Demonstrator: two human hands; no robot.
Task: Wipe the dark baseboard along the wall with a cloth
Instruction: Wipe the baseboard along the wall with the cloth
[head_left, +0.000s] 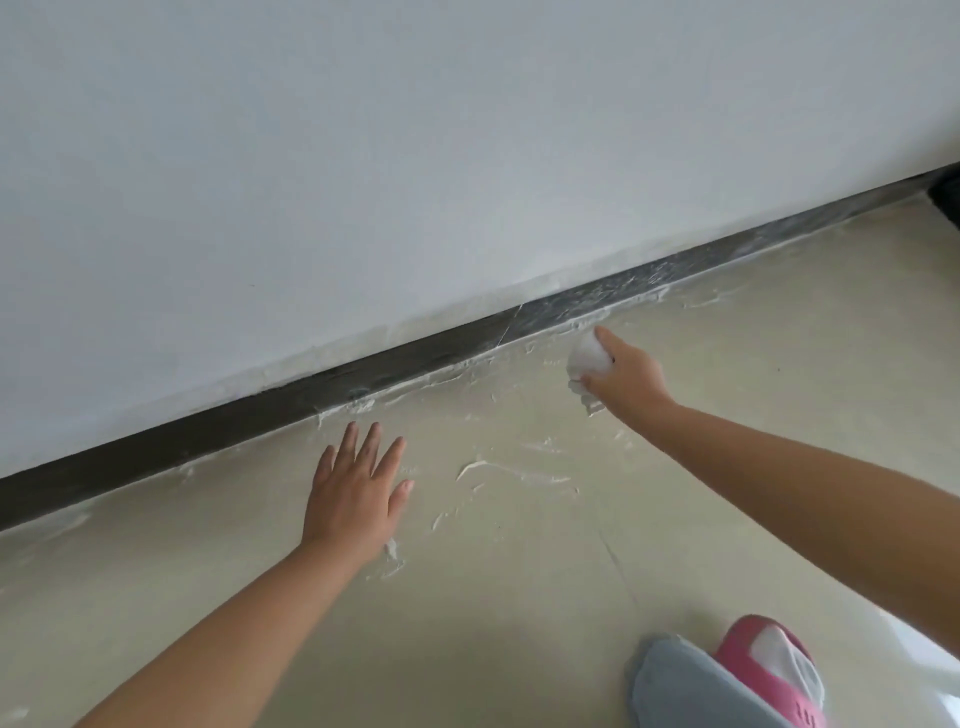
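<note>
No legible writing observed. The left hand (353, 493) lies flat on the beige tiled floor (519, 597), fingers straight and spread, pointing toward the wall edge. The right hand (626, 371), arm extended, has its grip clamped on a crumpled white cloth (587, 358), held near but apart from the dark baseboard strip (363, 371). The baseboard runs lengthwise along the floor's wall edge beneath the white painted wall (415, 156), rising left to right. White smears mark its right portion and the adjacent floor. A pink slipper (769, 670) sits at the near right.
</note>
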